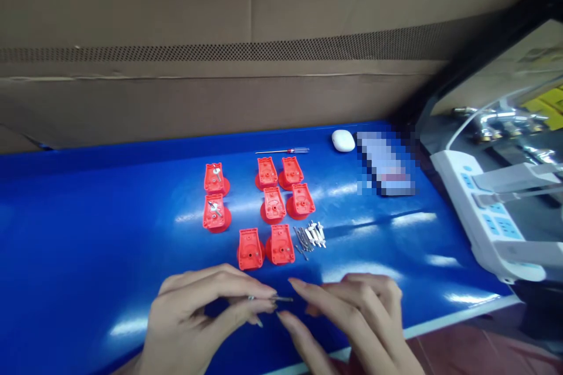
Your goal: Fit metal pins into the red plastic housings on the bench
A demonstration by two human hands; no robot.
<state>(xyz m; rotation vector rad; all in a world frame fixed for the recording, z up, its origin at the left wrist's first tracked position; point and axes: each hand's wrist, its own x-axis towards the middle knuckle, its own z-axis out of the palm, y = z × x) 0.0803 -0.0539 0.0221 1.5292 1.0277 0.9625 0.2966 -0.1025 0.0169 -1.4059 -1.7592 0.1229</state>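
Observation:
My left hand (197, 316) pinches a thin metal screw (272, 299) between thumb and fingertips, low on the blue bench top (88, 234). My right hand (356, 316) is beside it, with its thumb and forefinger apart on either side of the screw's far end. Just beyond my hands stand several red plastic housings, the nearest (250, 249) close to my left fingertips. A small heap of metal screws and white pegs (310, 236) lies to the right of the front housings.
A small screwdriver with a red and blue handle (281, 151) and a white oval case (343, 140) lie near the bench's far edge, beside a pixelated object (385, 164). A white power strip (484, 211) sits right. Cardboard (220, 12) rises behind.

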